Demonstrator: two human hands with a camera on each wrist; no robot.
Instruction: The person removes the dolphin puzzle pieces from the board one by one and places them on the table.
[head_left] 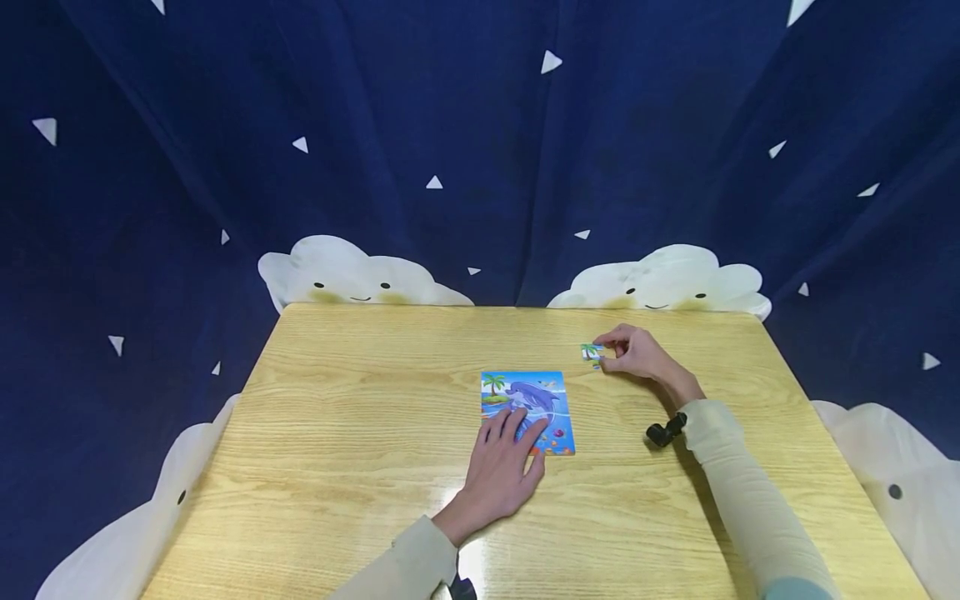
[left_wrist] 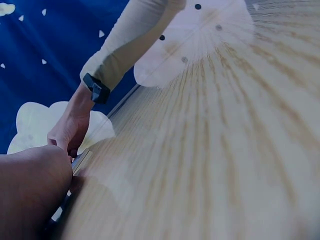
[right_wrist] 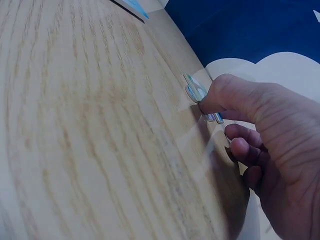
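A square dolphin picture board (head_left: 562,408), with a palm tree at its upper left, lies on the wooden table. My left hand (head_left: 498,471) rests on its lower left part with fingers spread and fairly straight, covering part of the dolphin. Farther back and to the right, my right hand (head_left: 641,354) pinches jigsaw puzzle pieces (head_left: 590,351) bearing a palm tree. In the right wrist view, the thumb (right_wrist: 220,92) and forefinger hold the thin pieces (right_wrist: 196,87) close to the tabletop, the other fingers curled. Whether the pieces are joined or stacked, I cannot tell.
The light wooden table (head_left: 360,417) spreads out on all sides of the board. Behind it hangs a dark blue curtain (head_left: 480,125) with white triangles and smiling clouds (head_left: 660,279). Each wrist wears a black camera (head_left: 665,430).
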